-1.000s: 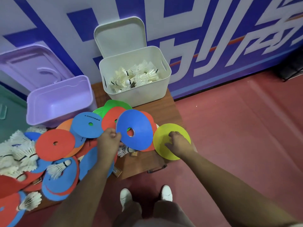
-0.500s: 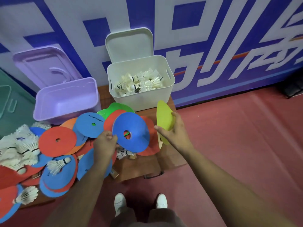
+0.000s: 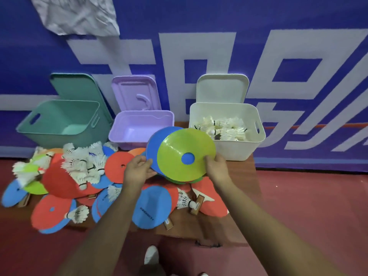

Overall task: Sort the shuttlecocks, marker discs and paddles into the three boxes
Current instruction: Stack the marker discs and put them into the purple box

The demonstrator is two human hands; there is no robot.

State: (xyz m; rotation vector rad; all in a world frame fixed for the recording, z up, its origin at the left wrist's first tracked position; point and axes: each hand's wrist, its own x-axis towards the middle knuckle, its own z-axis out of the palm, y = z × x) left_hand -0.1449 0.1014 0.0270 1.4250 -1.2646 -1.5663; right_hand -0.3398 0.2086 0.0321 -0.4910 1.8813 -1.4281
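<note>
The yellow-green disc [image 3: 179, 156] is held up between the two hands, above the middle of the bench [image 3: 244, 176] and in front of the purple box [image 3: 123, 132]. It lies flat against a blue disc [image 3: 155, 142], which sticks out past it on the far-left side and shows through its centre hole.

The left hand [image 3: 137, 172] is at the left edge of the pair, thumb and curled fingers pinching the rim of the blue disc. The right hand [image 3: 218, 168] grips the right rim of the yellow-green disc, fingers curled round it. The pair is tilted, faces turned up toward the camera and the far edge higher. Being round, the discs have no long axis.

Below the hands a blue paddle [image 3: 152, 208] lies flat, its handle pointing near and slightly right. To its right lies a red paddle [image 3: 214, 198], its handle pointing near-left, with a shuttlecock [image 3: 184, 200] beside it. A red disc [image 3: 116, 166] lies just left of the left hand, and beyond it a heap of discs, paddles and shuttlecocks spreads leftward.

Along the far side stand a green box [image 3: 49, 134] on the left, the purple one in the middle and a white box [image 3: 237, 151] holding shuttlecocks on the right. A lid leans behind each.
</note>
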